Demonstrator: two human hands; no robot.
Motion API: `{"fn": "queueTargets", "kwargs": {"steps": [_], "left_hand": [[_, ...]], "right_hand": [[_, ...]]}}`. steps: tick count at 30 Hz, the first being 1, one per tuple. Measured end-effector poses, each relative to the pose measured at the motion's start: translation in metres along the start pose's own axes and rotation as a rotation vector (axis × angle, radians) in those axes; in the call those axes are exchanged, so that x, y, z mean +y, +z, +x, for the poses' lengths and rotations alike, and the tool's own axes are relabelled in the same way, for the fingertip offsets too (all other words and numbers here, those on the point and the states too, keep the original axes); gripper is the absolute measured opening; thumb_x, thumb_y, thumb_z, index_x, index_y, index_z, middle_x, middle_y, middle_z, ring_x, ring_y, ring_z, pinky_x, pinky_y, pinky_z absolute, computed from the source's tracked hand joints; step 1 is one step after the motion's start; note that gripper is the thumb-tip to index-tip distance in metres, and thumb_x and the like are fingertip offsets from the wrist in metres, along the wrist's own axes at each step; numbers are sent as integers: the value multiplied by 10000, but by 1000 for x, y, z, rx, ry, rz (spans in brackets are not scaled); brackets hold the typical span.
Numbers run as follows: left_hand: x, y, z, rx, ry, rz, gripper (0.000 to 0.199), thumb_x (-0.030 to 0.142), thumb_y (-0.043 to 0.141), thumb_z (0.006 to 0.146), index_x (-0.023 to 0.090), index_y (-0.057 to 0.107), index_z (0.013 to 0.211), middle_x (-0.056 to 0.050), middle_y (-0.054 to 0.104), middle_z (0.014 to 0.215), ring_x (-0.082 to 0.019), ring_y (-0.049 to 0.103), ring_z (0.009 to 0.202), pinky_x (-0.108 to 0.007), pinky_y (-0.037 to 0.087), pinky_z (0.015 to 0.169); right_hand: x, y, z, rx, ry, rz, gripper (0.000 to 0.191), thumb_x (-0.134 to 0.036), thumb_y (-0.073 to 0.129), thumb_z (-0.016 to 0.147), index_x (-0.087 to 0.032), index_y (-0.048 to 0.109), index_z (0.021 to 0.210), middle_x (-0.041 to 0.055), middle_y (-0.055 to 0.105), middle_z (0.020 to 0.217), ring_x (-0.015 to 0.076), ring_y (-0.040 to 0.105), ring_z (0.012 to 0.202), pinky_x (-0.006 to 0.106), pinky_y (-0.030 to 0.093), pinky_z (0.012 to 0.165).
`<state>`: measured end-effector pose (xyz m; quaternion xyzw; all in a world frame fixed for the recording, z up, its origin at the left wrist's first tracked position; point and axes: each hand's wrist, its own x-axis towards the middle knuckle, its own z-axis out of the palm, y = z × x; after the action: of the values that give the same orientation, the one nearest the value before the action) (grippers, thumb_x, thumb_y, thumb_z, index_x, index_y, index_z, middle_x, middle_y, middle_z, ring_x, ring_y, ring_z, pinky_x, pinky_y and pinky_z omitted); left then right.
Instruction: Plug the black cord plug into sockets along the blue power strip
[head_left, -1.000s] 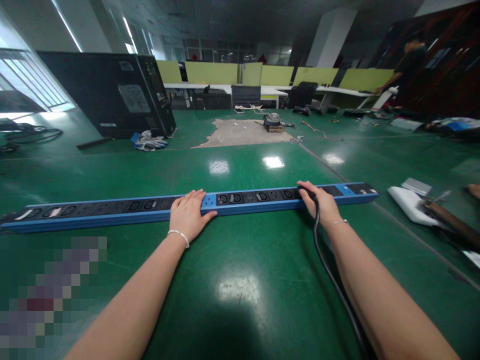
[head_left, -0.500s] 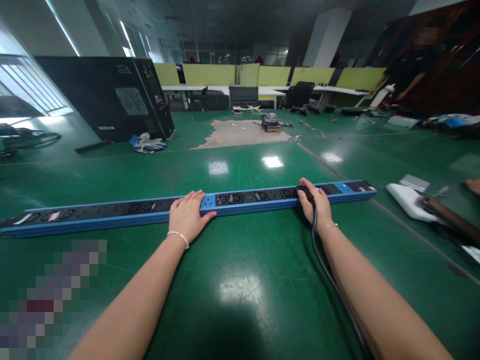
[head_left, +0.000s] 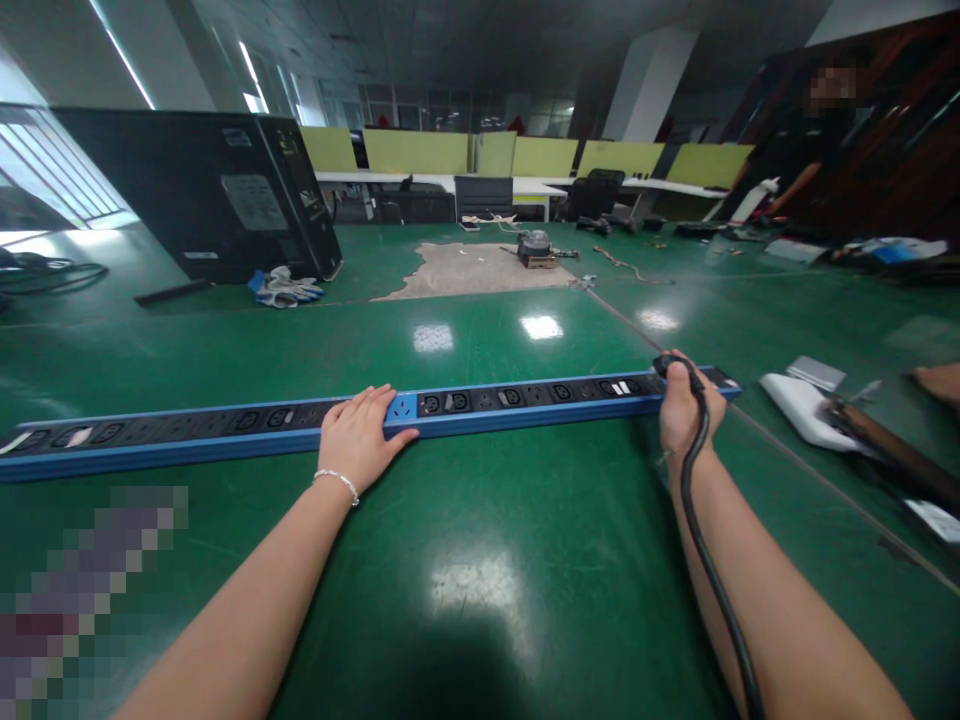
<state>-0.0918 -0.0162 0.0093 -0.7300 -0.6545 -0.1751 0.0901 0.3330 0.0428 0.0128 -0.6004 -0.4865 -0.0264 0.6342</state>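
A long blue power strip (head_left: 517, 408) with black socket panels lies across the green table. My left hand (head_left: 356, 440) grips it left of the middle, fingers over the top and thumb along the near side, beside a blue socket (head_left: 403, 408). Near the strip's right end, my right hand (head_left: 688, 412) is closed around a black power plug (head_left: 663, 364). Its black cord (head_left: 705, 530) hangs over my wrist and runs toward me. The plug is over the sockets; whether it touches one I cannot tell.
Work gloves (head_left: 285, 288) and a large black case (head_left: 217, 200) stand at the back left. A small motor-like device (head_left: 535, 248) sits at the back. To the right lie a white object (head_left: 814, 412) and a brown bar (head_left: 892, 440). A person (head_left: 795, 150) stands at the far right.
My right hand has moved right along the strip with the plug, uncovering sockets with white labels. My left hand keeps its place on the strip. The view has shifted slightly.
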Motion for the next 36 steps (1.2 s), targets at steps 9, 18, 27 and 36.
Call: {"fn": "queueTargets", "kwargs": {"steps": [9,18,27,36], "left_hand": [[-1,1,0,9,0,24,574,546,522,799,219,475,1268,-109,526,1341,-269,454,1250,-431,305,1023],[0,-1,0,2,5,59,570,553,510,804,224,473,1268,-99,532,1336,-262,461,1247,-423,320,1017],[1,-2,0,-9,-3,25,574,541,510,804,224,466,1280,-106,525,1343,-271,446,1260,-428,304,1025],[1,-2,0,-11,-2,50,569,541,513,806,223,470,1276,-101,526,1342,-264,450,1258,-430,317,1025]], "right_hand": [[68,-19,23,-176,67,-118,439,-519,485,811,-190,692,1015,69,675,1079,243,573,1064,426,372,1005],[53,-16,27,-202,78,-271,391,-457,471,817,-203,704,1002,62,704,990,242,597,1003,409,401,961],[57,-21,39,-374,67,-440,391,-457,486,794,-225,710,1015,80,700,978,297,584,1034,464,384,963],[53,-19,25,-361,-29,-435,342,-435,497,796,-269,684,1029,58,678,1084,282,492,1202,530,277,1041]]}}
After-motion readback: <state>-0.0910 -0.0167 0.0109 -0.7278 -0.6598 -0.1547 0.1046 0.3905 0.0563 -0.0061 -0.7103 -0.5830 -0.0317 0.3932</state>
